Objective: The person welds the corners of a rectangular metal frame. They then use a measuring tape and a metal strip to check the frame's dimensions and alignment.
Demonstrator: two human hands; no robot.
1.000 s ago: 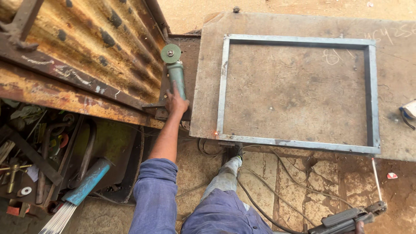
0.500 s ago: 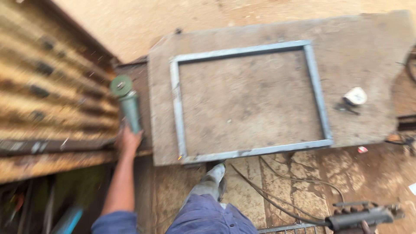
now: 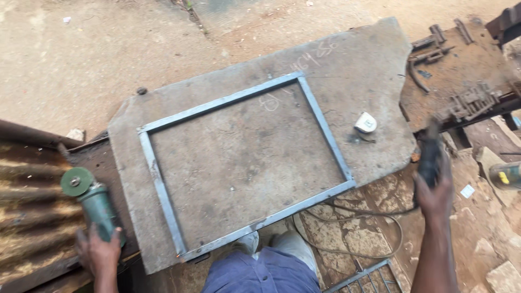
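— What's laid out, biggest first?
— A grey table [image 3: 369, 70] mid-frame, a metal frame [image 3: 163, 192] flat on it.
— And the hands?
— Left hand [image 3: 99, 252], lower left, fingers closed around a green grinder [image 3: 89, 198], disc up. Right hand [image 3: 434, 192], right side, grips a dark tool [image 3: 430, 154].

Open plate [image 3: 358, 70] is lying bare above and right of the frame [image 3: 244, 168], and inside it, giving room to pass. A tape measure [image 3: 366, 122] is sitting just right of the frame. Rusty scrap [image 3: 461, 81] is crowding the far right; corrugated sheet [image 3: 32, 217] is blocking the left. A cable [image 3: 347, 209] is trailing below the plate.
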